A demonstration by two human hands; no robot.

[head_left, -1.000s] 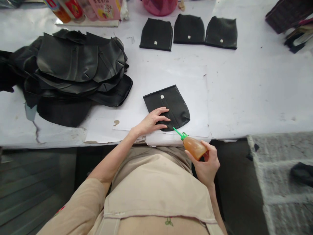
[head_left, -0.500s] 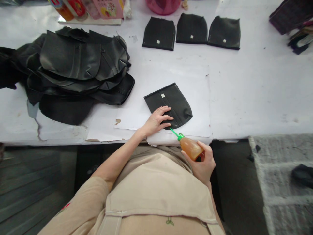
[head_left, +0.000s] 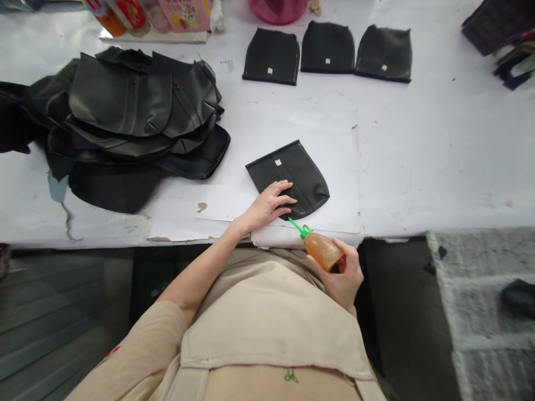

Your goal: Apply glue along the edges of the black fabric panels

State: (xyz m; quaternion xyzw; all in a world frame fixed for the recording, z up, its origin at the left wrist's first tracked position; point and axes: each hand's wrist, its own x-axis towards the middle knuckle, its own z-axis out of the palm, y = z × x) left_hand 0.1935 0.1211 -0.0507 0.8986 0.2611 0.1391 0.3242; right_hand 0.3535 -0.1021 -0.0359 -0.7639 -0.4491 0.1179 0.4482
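Note:
A black leather-like piece [head_left: 307,178] with a small pale square on it lies tilted on white paper near the table's front edge. My left hand [head_left: 271,205] rests flat on its lower left part, fingers spread. In my right hand [head_left: 346,273] is a bottle of amber liquid [head_left: 322,250] with a green nozzle [head_left: 297,225]. The nozzle's tip is at the piece's lower edge, just beside my left fingertips. Whether liquid is coming out cannot be made out.
A heap of black pieces [head_left: 125,106] covers the left of the white table [head_left: 430,161]. Three similar pieces [head_left: 328,47] lie in a row at the back. Behind stand a pink container [head_left: 279,8] and bottles [head_left: 129,15]. Dark items [head_left: 497,28] sit at the back right.
My right hand and the bottle have moved slightly left and up, and the nozzle tip has shifted a little left along the piece's edge. My left hand has hardly moved.

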